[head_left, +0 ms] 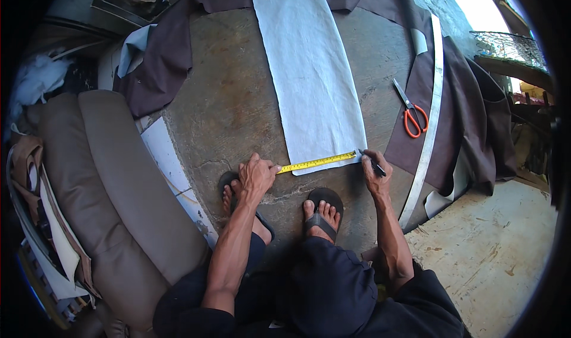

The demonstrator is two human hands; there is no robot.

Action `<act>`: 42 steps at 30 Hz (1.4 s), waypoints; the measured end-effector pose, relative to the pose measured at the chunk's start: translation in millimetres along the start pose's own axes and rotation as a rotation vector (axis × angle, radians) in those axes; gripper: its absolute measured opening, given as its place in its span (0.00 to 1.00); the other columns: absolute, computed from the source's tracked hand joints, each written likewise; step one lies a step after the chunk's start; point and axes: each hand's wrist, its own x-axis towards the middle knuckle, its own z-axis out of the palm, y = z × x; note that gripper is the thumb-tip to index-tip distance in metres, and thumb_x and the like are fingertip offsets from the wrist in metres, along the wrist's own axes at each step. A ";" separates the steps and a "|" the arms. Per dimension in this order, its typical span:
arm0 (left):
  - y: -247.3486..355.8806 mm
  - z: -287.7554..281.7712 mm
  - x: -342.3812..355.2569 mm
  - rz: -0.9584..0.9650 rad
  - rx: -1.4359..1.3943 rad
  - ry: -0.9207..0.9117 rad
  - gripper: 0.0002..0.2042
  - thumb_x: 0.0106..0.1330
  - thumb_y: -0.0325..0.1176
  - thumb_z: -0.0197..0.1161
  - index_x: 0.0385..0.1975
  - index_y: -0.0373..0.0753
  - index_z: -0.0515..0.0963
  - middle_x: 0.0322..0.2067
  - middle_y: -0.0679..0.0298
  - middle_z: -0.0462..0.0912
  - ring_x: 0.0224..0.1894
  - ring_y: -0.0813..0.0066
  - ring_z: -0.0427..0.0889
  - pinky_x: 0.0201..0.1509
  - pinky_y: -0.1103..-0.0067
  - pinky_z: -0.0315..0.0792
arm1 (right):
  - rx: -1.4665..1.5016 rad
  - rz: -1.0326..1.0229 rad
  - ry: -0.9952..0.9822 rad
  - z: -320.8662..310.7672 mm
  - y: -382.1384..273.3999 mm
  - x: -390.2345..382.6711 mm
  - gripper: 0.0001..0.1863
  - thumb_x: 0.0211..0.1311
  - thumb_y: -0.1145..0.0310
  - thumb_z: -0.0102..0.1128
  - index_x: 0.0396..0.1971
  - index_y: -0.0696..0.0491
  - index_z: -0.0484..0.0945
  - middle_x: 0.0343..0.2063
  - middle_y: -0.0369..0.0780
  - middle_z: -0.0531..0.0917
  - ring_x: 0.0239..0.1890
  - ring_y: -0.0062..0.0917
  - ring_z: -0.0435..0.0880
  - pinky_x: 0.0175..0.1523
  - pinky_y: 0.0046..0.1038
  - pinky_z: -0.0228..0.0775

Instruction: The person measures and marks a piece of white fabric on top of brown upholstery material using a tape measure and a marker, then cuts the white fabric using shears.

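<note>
A long white piece of fabric [312, 82] lies flat on the floor in front of me. Across its near end runs a yellow tape measure [318, 161], drawn out from left to right. My left hand [256, 176] is closed on the tape just past the fabric's left edge; the case, if held there, is hidden. My right hand [377, 174] grips a dark pen [379, 169] at the near right corner, its tip beside the tape's end. To the right lie scissors [414, 117] with orange handles, apart from both hands.
A long metal straightedge [429, 112] lies over dark brown upholstery material [470, 118] on the right. More brown material [163, 70] borders the floor at the far left and back. A brown padded cushion [119, 183] stands left; a pale board [488, 255] lies near right.
</note>
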 end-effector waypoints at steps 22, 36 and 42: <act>5.6 1.9 1.4 0.025 0.012 0.002 0.15 0.65 0.49 0.66 0.36 0.45 0.89 0.41 0.52 0.81 0.45 0.54 0.82 0.55 0.58 0.68 | -0.078 -0.008 -0.042 -3.1 -2.7 6.0 0.09 0.59 0.67 0.62 0.36 0.56 0.84 0.26 0.46 0.84 0.27 0.34 0.85 0.36 0.32 0.76; 5.3 -0.6 1.1 0.009 0.016 -0.022 0.16 0.65 0.50 0.65 0.37 0.45 0.89 0.42 0.51 0.81 0.45 0.52 0.83 0.56 0.57 0.68 | -0.195 -0.160 -0.090 -1.6 9.0 13.3 0.09 0.56 0.67 0.62 0.34 0.55 0.83 0.28 0.47 0.84 0.31 0.42 0.86 0.39 0.38 0.77; 3.6 2.0 2.2 0.007 0.009 0.017 0.15 0.62 0.50 0.68 0.37 0.46 0.89 0.41 0.52 0.81 0.47 0.51 0.81 0.54 0.58 0.70 | -0.168 -0.150 -0.111 -3.6 6.4 13.4 0.09 0.57 0.68 0.62 0.35 0.55 0.82 0.29 0.47 0.85 0.32 0.42 0.86 0.39 0.37 0.77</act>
